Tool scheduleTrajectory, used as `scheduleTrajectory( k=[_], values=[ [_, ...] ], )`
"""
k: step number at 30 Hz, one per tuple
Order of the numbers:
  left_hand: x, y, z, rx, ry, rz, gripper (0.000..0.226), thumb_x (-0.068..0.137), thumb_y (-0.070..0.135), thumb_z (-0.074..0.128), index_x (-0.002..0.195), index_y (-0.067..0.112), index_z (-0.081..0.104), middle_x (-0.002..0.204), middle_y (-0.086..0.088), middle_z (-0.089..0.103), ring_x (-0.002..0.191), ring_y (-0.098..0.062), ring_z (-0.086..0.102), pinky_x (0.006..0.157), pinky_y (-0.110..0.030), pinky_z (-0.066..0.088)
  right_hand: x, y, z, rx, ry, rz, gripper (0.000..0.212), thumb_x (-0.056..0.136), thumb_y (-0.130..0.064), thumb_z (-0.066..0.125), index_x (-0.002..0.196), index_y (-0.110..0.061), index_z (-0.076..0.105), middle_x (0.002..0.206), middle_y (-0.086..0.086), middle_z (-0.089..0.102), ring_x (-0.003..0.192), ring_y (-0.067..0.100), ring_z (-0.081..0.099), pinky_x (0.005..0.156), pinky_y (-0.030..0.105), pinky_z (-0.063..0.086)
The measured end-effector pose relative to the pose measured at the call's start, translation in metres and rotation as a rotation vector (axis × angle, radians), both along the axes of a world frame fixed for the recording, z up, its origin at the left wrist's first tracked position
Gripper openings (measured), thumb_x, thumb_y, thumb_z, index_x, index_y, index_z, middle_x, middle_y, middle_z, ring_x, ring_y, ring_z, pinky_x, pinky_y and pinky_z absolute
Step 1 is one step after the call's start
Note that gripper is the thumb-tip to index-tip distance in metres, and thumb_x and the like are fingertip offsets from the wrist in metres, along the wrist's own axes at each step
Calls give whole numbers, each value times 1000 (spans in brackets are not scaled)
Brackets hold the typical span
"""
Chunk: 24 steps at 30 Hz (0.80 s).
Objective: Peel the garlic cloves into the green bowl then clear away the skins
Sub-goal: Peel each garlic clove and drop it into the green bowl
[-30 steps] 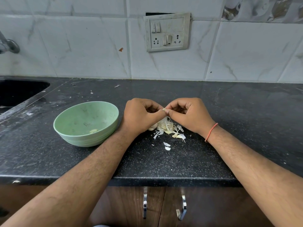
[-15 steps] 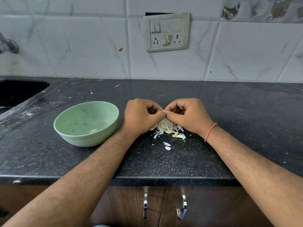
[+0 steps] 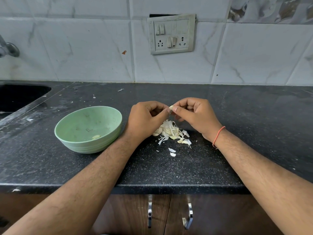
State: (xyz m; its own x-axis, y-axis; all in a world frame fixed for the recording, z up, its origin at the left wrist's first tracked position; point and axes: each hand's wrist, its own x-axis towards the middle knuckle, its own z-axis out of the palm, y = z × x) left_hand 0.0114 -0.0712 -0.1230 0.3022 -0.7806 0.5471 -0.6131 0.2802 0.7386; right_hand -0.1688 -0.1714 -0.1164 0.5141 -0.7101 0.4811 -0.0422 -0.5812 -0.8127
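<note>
Fingertips (image 3: 175, 109) of both hands pinch one garlic clove (image 3: 171, 107) above the skin pile.
Black countertop (image 3: 237, 126) carries it all; green bowl (image 3: 108, 138) sits just left of the left hand (image 3: 145, 121), one peeled clove (image 3: 95, 136) inside. Left hand curled, thumb and forefinger at the clove's left side; right hand (image 3: 194, 116) curled, thumb and forefinger gripping the clove. Pile of skins and cloves (image 3: 171, 131) lies on the counter under the hands, two loose skin flakes (image 3: 172, 152) near it toward the counter edge.
</note>
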Motion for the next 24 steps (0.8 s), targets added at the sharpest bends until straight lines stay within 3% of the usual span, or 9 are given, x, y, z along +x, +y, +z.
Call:
scheduleTrajectory(
  k=[3, 8, 12, 17, 24],
  values=[
    [1, -2, -2, 6, 13, -23, 8, 93, 34, 83, 94, 27, 84, 77, 15, 78, 70, -3, 73, 64, -19, 54, 2, 1, 0, 13, 36, -4, 12, 101, -26, 73, 99, -15, 80, 88, 3, 81, 79, 25, 78, 73, 47, 65],
    [2, -5, -4, 35, 1, -50, 5, 93, 31, 83, 95, 26, 84, 81, 15, 79, 70, 2, 69, 66, -17, 52, 3, 5, -3, -181, 201, -54, 25, 109, -37, 57, 93, -28, 74, 77, 0, 73, 72, 27, 71, 71, 49, 60],
    [3, -5, -4, 40, 14, -80, 5, 94, 28, 82, 97, 25, 84, 86, 13, 80, 80, -7, 75, 75, -28, 61, 4, 2, -5, -172, 209, -34, 31, 109, -39, 51, 90, -24, 71, 79, 4, 71, 75, 28, 68, 74, 56, 58],
    [2, -5, -4, 37, 13, -104, 4, 95, 24, 81, 96, 20, 82, 84, 9, 79, 75, -7, 73, 71, -24, 58, 3, 0, -2, -120, 163, -9, 35, 103, -49, 55, 91, -22, 74, 82, 9, 72, 78, 33, 68, 78, 57, 59],
    [-2, 0, -4, -20, -7, -82, 12, 87, 29, 89, 95, 23, 82, 81, 10, 79, 73, -8, 74, 69, -22, 60, 5, 3, -3, -206, 133, -49, 23, 106, -35, 64, 90, -26, 79, 73, -2, 70, 68, 20, 64, 68, 39, 54]
  ],
)
